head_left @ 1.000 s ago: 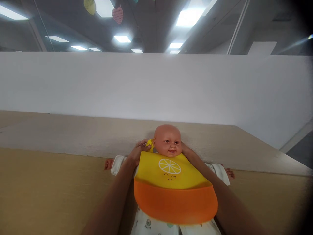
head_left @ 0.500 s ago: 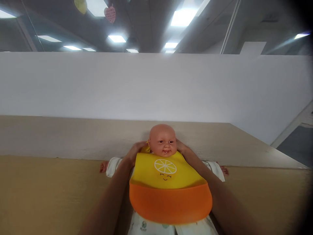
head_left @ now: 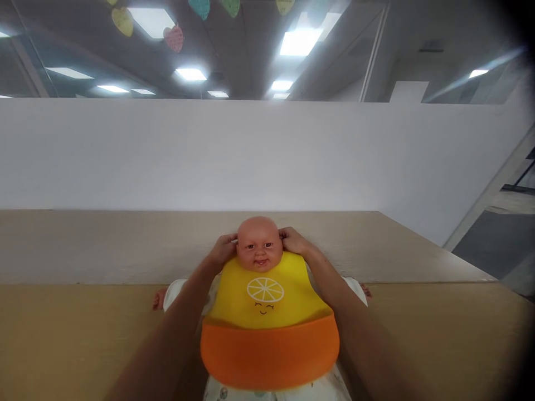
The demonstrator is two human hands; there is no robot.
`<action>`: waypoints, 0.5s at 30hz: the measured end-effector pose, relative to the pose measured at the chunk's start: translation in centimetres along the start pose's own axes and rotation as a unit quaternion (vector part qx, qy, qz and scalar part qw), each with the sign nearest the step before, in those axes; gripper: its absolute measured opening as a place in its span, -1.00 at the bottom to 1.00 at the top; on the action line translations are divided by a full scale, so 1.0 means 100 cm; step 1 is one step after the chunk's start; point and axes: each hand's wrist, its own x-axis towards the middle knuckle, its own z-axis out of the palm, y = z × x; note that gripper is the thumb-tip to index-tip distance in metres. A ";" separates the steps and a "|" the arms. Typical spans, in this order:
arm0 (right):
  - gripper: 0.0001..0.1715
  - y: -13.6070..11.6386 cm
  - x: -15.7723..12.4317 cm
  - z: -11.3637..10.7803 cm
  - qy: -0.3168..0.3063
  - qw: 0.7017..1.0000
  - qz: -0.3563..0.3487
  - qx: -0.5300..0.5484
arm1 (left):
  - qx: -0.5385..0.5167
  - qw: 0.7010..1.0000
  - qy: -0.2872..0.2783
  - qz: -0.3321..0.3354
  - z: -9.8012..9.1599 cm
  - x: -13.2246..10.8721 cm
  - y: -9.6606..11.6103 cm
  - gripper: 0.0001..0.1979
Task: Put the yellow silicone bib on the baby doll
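Bib (head_left: 267,301) on doll (head_left: 259,245), doll lying on its back at table's (head_left: 62,334) far edge by wall. Looks soft, rubbery, light; stiff orange pocket. Best gripped at neck straps. Left hand (head_left: 223,249), right hand (head_left: 295,240) curled beside doll's head, holding strap ends I'd guess; grip hidden.

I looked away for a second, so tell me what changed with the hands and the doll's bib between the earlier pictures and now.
Both hands rose from the bib's neck to the sides of the doll's head: the left hand let go of the yellow strap it pinched, and the right hand came up by the ear. The bib stays on the doll, which still lies on the table.
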 end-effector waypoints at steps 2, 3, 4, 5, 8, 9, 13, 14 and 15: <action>-0.65 0.003 0.002 -0.002 0.027 0.999 0.013 0.021 | 0.015 1.000 -0.014 0.010 0.001 -0.001 0.002 -0.65; -0.66 0.004 0.003 -0.002 0.047 0.998 0.024 0.031 | 0.019 1.000 -0.012 0.017 0.001 0.000 0.002 -0.64; -0.66 0.006 0.003 -0.001 0.070 0.996 0.037 0.036 | 0.025 0.999 -0.008 0.025 0.001 0.001 0.001 -0.63; -0.66 0.007 0.004 0.000 0.095 0.994 0.049 0.036 | 0.031 0.999 -0.001 0.031 0.000 0.003 0.000 -0.62; -0.66 0.008 0.009 0.003 0.152 0.985 0.076 0.014 | 0.045 0.998 0.030 0.036 -0.002 0.008 -0.007 -0.55; -0.69 0.009 0.011 0.005 0.164 0.983 0.079 0.004 | 0.048 0.997 0.038 0.036 -0.002 0.009 -0.009 -0.55; -0.89 0.010 0.012 0.012 0.186 0.978 0.087 -0.027 | 0.064 0.996 0.049 0.048 -0.004 0.012 -0.021 -0.62; -0.90 0.010 0.008 0.015 0.187 0.978 0.090 -0.031 | 0.077 0.994 0.053 0.055 -0.004 0.014 -0.024 -0.64; -0.87 0.010 0.000 0.018 0.187 0.978 0.092 -0.033 | 0.092 0.992 0.058 0.063 -0.005 0.016 -0.027 -0.65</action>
